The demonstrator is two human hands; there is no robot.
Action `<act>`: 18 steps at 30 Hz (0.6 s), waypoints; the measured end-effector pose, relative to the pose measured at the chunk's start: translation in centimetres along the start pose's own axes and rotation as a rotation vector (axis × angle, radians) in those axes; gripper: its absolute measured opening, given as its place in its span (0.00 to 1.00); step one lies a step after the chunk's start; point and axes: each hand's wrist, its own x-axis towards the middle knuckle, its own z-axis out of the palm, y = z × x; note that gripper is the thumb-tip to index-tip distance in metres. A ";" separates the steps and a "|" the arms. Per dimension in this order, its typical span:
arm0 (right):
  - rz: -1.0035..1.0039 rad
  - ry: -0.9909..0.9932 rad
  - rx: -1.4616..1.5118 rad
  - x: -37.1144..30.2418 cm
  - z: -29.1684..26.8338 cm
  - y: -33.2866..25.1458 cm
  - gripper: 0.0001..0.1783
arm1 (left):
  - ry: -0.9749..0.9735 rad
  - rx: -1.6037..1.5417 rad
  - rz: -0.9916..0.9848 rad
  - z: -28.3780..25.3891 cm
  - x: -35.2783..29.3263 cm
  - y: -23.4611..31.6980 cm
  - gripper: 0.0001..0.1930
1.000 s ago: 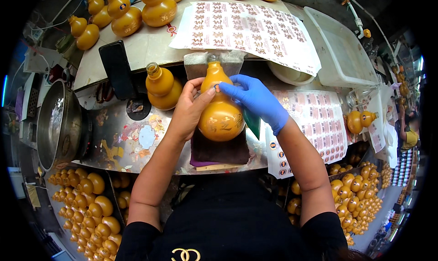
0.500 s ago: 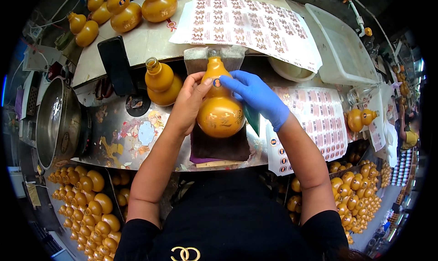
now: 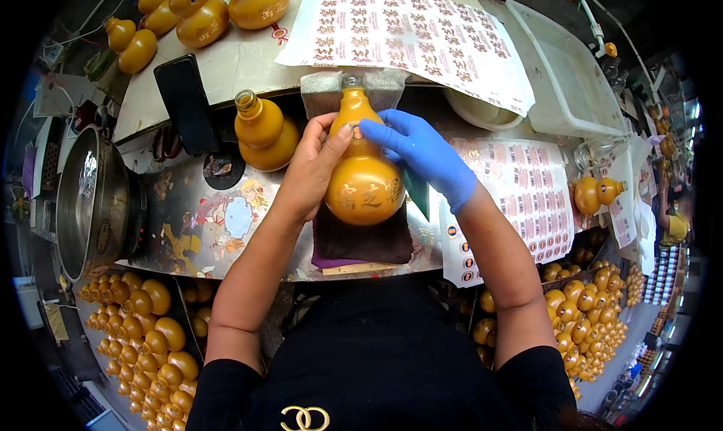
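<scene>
Head view.

Item: one amber gourd-shaped bottle [image 3: 364, 190], at the middle of the desk [image 3: 177, 205], lying back with its front upward and its clear glass neck pointing away from the person. Gold characters on the lower bulb; a small round sticker [image 3: 357, 132] on the upper bulb.

Left hand [image 3: 320, 164]: bare, fingers curled around the left side of the upper bulb, thumb beside the sticker; holding the bottle.

Right hand [image 3: 425, 156]: blue glove, on the right side of the same bulb, one fingertip at the sticker; grip narrow, bottle between the two hands.

Beneath and around: dark cloth pad [image 3: 361, 243] under the wide end; pale cloth [image 3: 390, 88] by the neck; a green piece [image 3: 416, 194] just right of the lower bulb.

To the left: second amber bottle [image 3: 267, 137], upright; black phone [image 3: 186, 103], propped; metal pan [image 3: 90, 205].

To the right: sheet of labels and round stickers [image 3: 520, 205]; a further amber bottle [image 3: 595, 195], on its side.

Far side: label sheet [image 3: 407, 39]; pale bowl [image 3: 482, 115], partly under that sheet; translucent bin [image 3: 572, 77]; row of amber bottles [image 3: 202, 21].

Below desk level: massed amber bottles at left [image 3: 147, 341] and right [image 3: 584, 310].
</scene>
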 end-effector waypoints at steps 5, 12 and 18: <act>0.016 0.002 -0.014 0.1 0.0 0.0 0.31 | 0.033 0.030 0.000 0.3 0.3 0.0 0.21; -0.014 0.063 -0.044 -0.1 0.4 0.2 0.30 | 0.034 0.015 0.003 0.5 0.2 0.2 0.20; -0.021 0.071 -0.119 0.1 0.5 0.7 0.30 | 0.025 0.092 0.020 0.0 0.5 -0.1 0.23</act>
